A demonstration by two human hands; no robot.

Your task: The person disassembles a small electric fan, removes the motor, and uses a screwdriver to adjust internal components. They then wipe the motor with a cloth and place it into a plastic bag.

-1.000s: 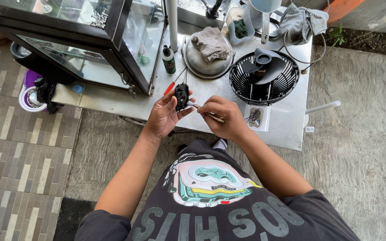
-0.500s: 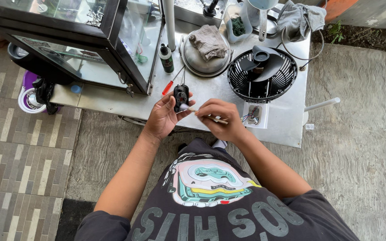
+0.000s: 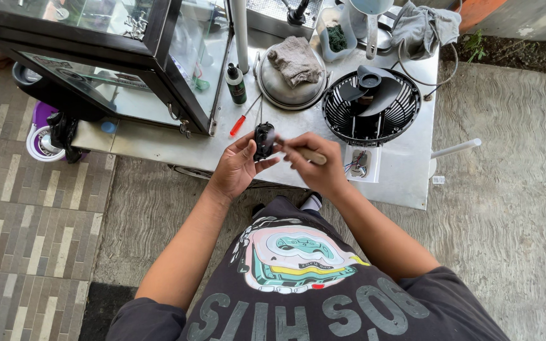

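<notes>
Black plastic, a small motor-like part [image 3: 263,140], sits pinched in the left hand [image 3: 238,165] above the counter's near edge [image 3: 298,183], fingers closed round it. Compared with a second ago, the right hand [image 3: 316,165] has drawn in closer, its grip clamped on a wooden-handled tool [image 3: 308,155] whose tip now meets the part rather than hanging beside it; work on the part looks under way. Behind them a red-handled screwdriver [image 3: 240,122] and the black fan grille [image 3: 370,106] lie untouched.

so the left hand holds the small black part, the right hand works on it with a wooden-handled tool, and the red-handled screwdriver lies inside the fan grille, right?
Not quite. In the head view the red-handled screwdriver lies on the table, left of the fan grille, not inside it. The rest holds.
</notes>
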